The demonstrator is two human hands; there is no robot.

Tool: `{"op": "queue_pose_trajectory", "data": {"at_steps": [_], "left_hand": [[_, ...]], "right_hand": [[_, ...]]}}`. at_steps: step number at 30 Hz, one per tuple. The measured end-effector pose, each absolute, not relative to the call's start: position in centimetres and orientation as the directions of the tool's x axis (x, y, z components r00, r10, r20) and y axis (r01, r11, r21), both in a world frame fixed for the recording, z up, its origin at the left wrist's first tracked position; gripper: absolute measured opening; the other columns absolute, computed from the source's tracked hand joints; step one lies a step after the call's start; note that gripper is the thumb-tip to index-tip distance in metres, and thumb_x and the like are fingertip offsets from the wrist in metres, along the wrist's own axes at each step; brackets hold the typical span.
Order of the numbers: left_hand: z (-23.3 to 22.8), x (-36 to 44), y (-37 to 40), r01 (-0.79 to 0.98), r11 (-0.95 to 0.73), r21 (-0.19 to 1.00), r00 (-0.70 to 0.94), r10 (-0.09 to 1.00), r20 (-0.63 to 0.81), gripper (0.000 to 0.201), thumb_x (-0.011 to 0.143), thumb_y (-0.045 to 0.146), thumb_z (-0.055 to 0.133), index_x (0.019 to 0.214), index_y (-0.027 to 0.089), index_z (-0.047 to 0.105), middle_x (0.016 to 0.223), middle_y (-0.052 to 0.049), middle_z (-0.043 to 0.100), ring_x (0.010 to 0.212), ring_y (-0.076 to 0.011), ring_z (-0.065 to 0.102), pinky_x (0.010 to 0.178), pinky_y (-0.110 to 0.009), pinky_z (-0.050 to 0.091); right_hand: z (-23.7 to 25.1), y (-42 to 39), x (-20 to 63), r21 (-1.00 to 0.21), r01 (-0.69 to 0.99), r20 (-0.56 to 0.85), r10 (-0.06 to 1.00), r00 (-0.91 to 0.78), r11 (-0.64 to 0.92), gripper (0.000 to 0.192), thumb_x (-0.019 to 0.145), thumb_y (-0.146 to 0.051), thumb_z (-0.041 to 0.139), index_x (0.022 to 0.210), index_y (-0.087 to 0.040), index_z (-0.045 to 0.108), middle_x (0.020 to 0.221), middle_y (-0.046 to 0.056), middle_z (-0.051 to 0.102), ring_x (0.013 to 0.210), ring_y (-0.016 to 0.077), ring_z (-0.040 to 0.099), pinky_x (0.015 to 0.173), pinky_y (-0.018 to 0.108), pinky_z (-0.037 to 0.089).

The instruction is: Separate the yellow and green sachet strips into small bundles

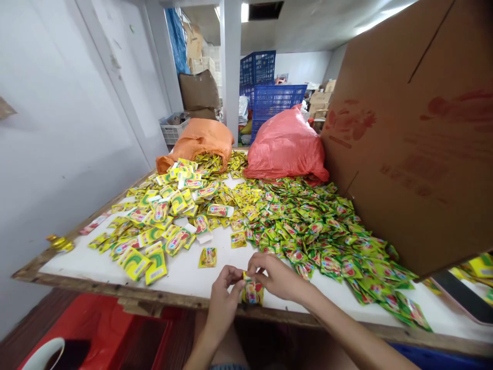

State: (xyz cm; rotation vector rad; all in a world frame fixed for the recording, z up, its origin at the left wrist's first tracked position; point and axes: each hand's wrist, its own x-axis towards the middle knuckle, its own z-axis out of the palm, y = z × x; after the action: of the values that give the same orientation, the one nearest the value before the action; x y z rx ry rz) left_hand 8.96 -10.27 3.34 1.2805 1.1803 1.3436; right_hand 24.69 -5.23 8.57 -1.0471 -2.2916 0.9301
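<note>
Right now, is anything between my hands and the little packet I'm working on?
No. Both the left hand and the right hand already pinch the packet at the table edge; nothing lies between.

No legible text on sachets [292, 221] or carton [416, 133]

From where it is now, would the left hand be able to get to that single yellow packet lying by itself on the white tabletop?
Probably yes. The lone packet lies on bare tabletop just beyond the left hand, with nothing between them. But both hands, the right hand too, are pinching a packet, which would have to be let go first.
</note>
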Motion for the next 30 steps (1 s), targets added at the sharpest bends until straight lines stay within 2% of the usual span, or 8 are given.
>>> {"op": "queue_pose_trajectory", "data": {"at_steps": [10, 12, 15, 17, 22, 27, 30], "left_hand": [[4.0, 8.8, -10.8, 0.018, -0.139, 0.99, -0.007, 0.99, 0.14, 0.011, 0.076, 0.028, 0.055, 0.079, 0.018, 0.052, 0.08, -0.004, 0.062, 0.081, -0.0188, 0.058, 0.076, -0.031, 0.045], [4.0, 8.9, -10.7, 0.035, -0.141, 0.989, -0.004, 0.99, 0.141, 0.01, 0.076, 0.027, 0.055, 0.08, 0.019, 0.051, 0.082, -0.004, 0.062, 0.083, -0.0189, 0.059, 0.078, -0.031, 0.045], [4.1, 8.9, -10.6, 0.071, -0.16, 0.985, 0.005, 0.987, 0.16, 0.007, 0.077, 0.025, 0.054, 0.08, 0.019, 0.051, 0.082, -0.004, 0.062, 0.084, -0.0188, 0.059, 0.078, -0.03, 0.045], [4.2, 8.9, -10.6, 0.091, -0.169, 0.981, 0.013, 0.986, 0.168, 0.005, 0.078, 0.024, 0.052, 0.078, 0.019, 0.051, 0.079, -0.003, 0.062, 0.082, -0.0183, 0.059, 0.076, -0.029, 0.045], [4.1, 8.7, -10.5, 0.089, -0.162, 0.983, 0.016, 0.987, 0.162, 0.006, 0.077, 0.024, 0.052, 0.076, 0.019, 0.052, 0.075, -0.002, 0.061, 0.076, -0.0174, 0.058, 0.072, -0.028, 0.045], [3.8, 8.8, -10.2, 0.052, -0.152, 0.987, -0.012, 0.988, 0.153, 0.007, 0.076, 0.025, 0.054, 0.073, 0.019, 0.051, 0.071, -0.001, 0.06, 0.073, -0.0167, 0.058, 0.069, -0.027, 0.044], [3.8, 8.7, -10.1, 0.003, -0.139, 0.99, -0.01, 0.99, 0.139, 0.008, 0.075, 0.025, 0.056, 0.074, 0.019, 0.051, 0.072, -0.002, 0.061, 0.076, -0.0175, 0.058, 0.071, -0.027, 0.044]], "right_hand": [[9.4, -6.0, 24.8, -0.652, 0.554, 0.091, 0.778, -0.621, 0.518, 0.009, 0.074, -0.012, 0.054, 0.076, -0.017, 0.061, 0.076, 0.002, 0.064, 0.069, 0.0125, 0.058, 0.063, 0.021, 0.041], [10.0, -5.8, 24.6, -0.579, 0.603, 0.082, 0.774, -0.627, 0.549, 0.007, 0.076, -0.016, 0.055, 0.077, -0.018, 0.062, 0.074, 0.001, 0.066, 0.069, 0.0132, 0.059, 0.065, 0.022, 0.04], [11.2, -5.4, 24.0, -0.349, 0.677, 0.046, 0.733, -0.679, 0.648, 0.007, 0.075, -0.019, 0.057, 0.073, -0.018, 0.064, 0.072, 0.002, 0.068, 0.07, 0.0161, 0.06, 0.071, 0.026, 0.038], [11.9, -5.0, 23.6, -0.235, 0.69, 0.0, 0.71, -0.704, 0.684, 0.008, 0.074, -0.02, 0.058, 0.073, -0.019, 0.065, 0.071, 0.004, 0.068, 0.07, 0.0177, 0.061, 0.068, 0.026, 0.038], [12.5, -4.3, 22.7, -0.179, 0.688, -0.095, 0.684, -0.723, 0.703, 0.009, 0.072, -0.022, 0.059, 0.077, -0.022, 0.067, 0.071, 0.003, 0.07, 0.07, 0.0183, 0.063, 0.061, 0.023, 0.038], [12.2, -4.2, 21.0, 0.01, 0.646, -0.122, 0.643, -0.756, 0.763, 0.01, 0.074, -0.017, 0.056, 0.076, -0.017, 0.066, 0.075, 0.009, 0.069, 0.07, 0.0203, 0.063, 0.065, 0.027, 0.04], [12.1, -4.0, 21.1, 0.004, 0.615, -0.137, 0.61, -0.781, 0.789, 0.01, 0.072, -0.012, 0.057, 0.075, -0.017, 0.066, 0.076, 0.009, 0.068, 0.072, 0.0197, 0.063, 0.066, 0.026, 0.04]]}}
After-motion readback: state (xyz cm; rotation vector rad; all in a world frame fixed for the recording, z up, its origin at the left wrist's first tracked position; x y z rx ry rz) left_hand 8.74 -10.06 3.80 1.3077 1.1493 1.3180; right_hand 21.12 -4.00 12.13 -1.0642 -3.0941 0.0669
